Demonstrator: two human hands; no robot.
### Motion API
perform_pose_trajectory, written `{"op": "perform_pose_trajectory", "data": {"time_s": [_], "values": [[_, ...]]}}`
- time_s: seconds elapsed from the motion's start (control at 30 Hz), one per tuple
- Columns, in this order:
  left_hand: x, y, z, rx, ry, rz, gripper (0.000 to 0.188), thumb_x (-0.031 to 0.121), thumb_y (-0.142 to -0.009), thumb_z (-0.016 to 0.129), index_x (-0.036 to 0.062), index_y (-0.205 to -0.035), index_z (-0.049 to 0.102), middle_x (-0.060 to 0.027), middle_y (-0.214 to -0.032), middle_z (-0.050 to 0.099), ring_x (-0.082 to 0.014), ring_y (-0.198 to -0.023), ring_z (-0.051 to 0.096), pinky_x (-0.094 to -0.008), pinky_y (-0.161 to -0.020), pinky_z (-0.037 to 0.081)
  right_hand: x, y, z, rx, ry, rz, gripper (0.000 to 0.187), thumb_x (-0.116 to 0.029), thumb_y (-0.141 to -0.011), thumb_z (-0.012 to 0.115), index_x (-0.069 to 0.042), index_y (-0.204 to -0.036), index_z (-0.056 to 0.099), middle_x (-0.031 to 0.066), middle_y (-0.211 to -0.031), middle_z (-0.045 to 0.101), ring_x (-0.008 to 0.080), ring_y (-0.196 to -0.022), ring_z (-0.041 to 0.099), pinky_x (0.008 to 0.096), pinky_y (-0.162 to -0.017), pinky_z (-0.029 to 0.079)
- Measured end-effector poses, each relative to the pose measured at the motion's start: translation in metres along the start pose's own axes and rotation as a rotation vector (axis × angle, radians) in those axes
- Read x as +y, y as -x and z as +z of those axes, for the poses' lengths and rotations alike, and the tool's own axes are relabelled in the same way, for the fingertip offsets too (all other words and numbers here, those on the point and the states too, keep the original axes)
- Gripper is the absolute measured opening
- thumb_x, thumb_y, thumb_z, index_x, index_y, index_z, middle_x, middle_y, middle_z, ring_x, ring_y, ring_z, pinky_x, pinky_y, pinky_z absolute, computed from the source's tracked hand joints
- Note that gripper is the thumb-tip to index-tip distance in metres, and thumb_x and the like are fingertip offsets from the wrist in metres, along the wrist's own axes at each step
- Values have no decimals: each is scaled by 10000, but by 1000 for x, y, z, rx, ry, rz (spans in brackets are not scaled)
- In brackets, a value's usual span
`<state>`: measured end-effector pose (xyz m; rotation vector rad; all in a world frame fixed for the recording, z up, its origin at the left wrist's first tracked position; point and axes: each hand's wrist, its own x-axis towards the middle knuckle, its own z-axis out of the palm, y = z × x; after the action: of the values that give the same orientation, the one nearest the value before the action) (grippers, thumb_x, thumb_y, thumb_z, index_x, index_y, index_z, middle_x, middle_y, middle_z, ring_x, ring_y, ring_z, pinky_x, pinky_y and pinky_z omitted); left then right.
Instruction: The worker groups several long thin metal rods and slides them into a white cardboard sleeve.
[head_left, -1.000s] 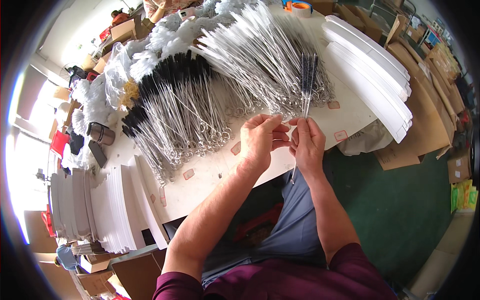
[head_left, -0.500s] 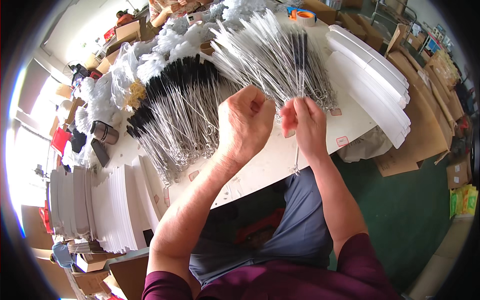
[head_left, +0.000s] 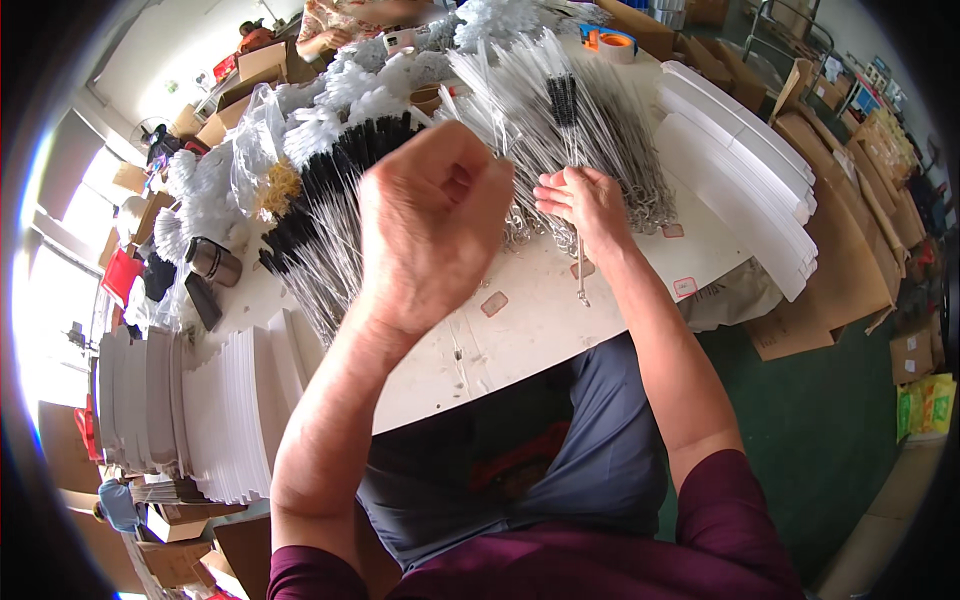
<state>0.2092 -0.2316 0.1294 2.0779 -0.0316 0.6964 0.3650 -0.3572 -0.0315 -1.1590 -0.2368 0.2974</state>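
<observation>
My right hand (head_left: 592, 210) pinches the thin wire handle of a black-bristled brush (head_left: 563, 100). Its bristles point away from me, and its looped end hangs below the hand. My left hand (head_left: 430, 230) is raised to the left with its fingers curled closed; what they hold, if anything, is hidden. Beyond the right hand lies a heap of white-bristled wire brushes (head_left: 625, 130), loops toward me. Farther left, partly behind my left hand, a row of black-bristled wire brushes (head_left: 335, 160) is spread on the pale table (head_left: 450, 370).
White card strips (head_left: 735, 170) are stacked at the right, more white sheets (head_left: 225, 410) at the left. Rolls of tape (head_left: 612, 46) sit at the back. A metal flask (head_left: 213, 260) stands left. Cardboard (head_left: 835, 230) leans beyond the right edge. Another person (head_left: 325, 30) sits opposite.
My left hand has moved left and up toward me, apart from the right. My right hand has shifted slightly left and away with the brush, its other fingers straightening.
</observation>
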Motion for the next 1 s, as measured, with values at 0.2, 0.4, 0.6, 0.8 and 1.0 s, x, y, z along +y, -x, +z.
{"op": "perform_pose_trajectory", "data": {"time_s": [0.2,0.4,0.6,0.8,1.0], "values": [[27,-4,-47,-35,136,153,133,49,-965,594,-26,-900,684,-127,-844,714,-150,-676,681,-297,-609,592,4,-5,-1,-5,36,8,310,-227,-1068,525,65,-1018,615,250,-1126,695,341,-1008,727,447,-895,625],[51,-4,-81,-29,404,-101,183,149,-998,552,5,-903,613,-210,-931,710,-212,-662,694,-309,-565,568,6,-3,-2,10,72,-70,310,-191,-1057,514,80,-960,627,205,-964,717,297,-880,754,399,-759,652],[59,10,-118,-210,493,-195,182,156,-1004,513,19,-885,524,-272,-906,686,-249,-576,673,-333,-506,544,-43,59,33,-238,132,-33,308,-213,-1101,458,47,-1110,623,151,-832,714,220,-695,733,325,-642,626],[38,32,-117,-208,616,-392,162,130,-1017,506,8,-922,553,-250,-868,705,-270,-603,707,-338,-501,561,-42,121,69,-606,-5,35,304,-228,-1117,459,20,-1054,623,126,-877,709,210,-805,738,338,-760,632],[5,54,-125,-164,604,-532,157,120,-1011,561,12,-903,593,-224,-886,731,-242,-631,725,-333,-550,592,-23,169,85,-772,-215,346,320,-218,-1123,424,52,-1039,574,199,-966,729,289,-824,760,388,-746,644]]}}
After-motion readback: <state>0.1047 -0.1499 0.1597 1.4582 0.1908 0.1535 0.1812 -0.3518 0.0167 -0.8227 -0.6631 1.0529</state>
